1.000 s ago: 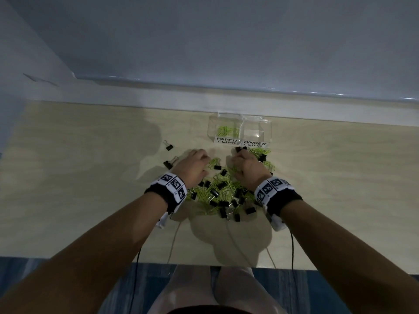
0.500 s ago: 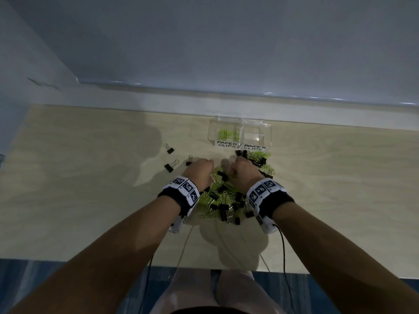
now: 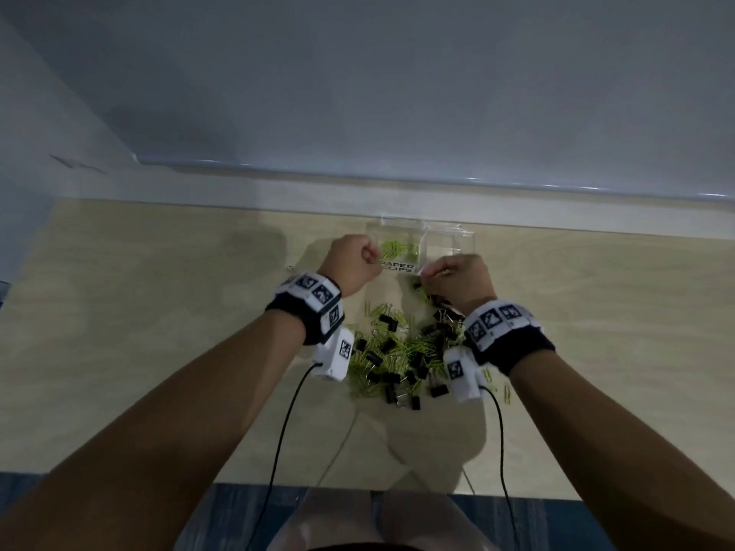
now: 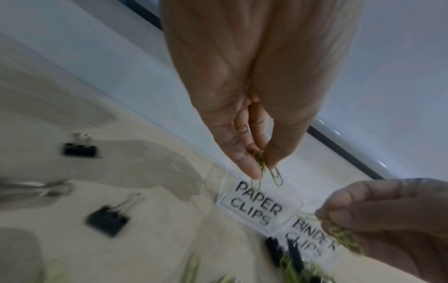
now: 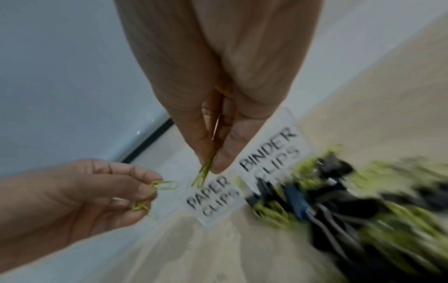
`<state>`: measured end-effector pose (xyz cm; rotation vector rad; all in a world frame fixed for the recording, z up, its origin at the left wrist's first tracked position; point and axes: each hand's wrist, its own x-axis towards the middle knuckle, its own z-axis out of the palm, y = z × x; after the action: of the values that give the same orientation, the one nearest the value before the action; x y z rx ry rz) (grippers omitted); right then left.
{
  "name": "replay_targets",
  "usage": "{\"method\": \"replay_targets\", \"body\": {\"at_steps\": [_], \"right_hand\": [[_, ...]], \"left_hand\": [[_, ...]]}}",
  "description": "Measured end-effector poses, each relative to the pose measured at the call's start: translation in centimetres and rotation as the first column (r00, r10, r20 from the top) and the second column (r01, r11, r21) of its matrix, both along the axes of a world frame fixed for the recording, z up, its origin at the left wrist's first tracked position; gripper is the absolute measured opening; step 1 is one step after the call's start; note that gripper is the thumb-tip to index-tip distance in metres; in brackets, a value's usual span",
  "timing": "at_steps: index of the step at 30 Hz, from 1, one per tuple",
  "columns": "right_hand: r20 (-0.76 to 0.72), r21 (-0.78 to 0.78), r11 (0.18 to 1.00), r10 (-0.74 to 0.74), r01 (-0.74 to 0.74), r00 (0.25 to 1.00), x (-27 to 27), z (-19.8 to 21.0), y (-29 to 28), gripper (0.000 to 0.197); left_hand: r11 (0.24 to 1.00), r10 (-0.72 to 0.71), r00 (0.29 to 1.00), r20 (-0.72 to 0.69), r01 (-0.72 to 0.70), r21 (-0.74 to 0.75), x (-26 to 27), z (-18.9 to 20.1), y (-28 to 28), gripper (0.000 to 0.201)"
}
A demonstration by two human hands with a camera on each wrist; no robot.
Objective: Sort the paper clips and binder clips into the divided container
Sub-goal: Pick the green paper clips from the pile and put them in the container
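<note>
While both hands are raised at the clear divided container (image 3: 449,242) on the counter (image 3: 159,332), green paper clips (image 4: 265,172) are pinched in the left hand (image 3: 350,264) fingers (image 4: 244,162) by the "PAPER CLIPS" compartment, which holds several. More are pinched by the right hand (image 3: 457,278). Mixed binder clips (image 3: 387,322) and paper clips are heaped nearer the body.

Bare table (image 3: 159,312) lies open to my left; the clip pile (image 3: 401,351) crowds the table just before the container (image 3: 449,242).
</note>
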<state>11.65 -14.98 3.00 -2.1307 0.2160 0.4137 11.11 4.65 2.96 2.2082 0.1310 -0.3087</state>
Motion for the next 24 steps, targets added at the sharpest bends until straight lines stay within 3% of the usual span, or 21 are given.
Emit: {"method": "replay_targets", "body": {"at_steps": [6,11,17,24], "right_hand": [[0.203,-0.112,0.993,0.043,-0.02,0.978,5.1,1.6,3.0,0.011],[0.232,-0.381,0.901,0.311,-0.208,0.922,3.1,0.6,3.6,0.021],[-0.019,-0.359,0.781,0.542,-0.511,0.84,-4.3,-2.7,2.9,0.014],[0.028,-0.483,0.724,0.575,-0.492,0.818,-6.1,-4.5,4.3,0.03]], "left_hand": [[0.998,0.063,0.996,0.058,-0.064,0.018,4.6,0.8,-2.2,0.019],[0.979,-0.073,0.991,0.108,0.051,0.196,1.7,0.1,-0.8,0.016],[0.939,-0.16,0.98,-0.117,0.188,0.287,-8.0,-2.9,2.3,0.019],[0.894,-0.212,0.969,-0.127,0.245,0.374,-9.6,-4.8,1.5,0.037]]}}
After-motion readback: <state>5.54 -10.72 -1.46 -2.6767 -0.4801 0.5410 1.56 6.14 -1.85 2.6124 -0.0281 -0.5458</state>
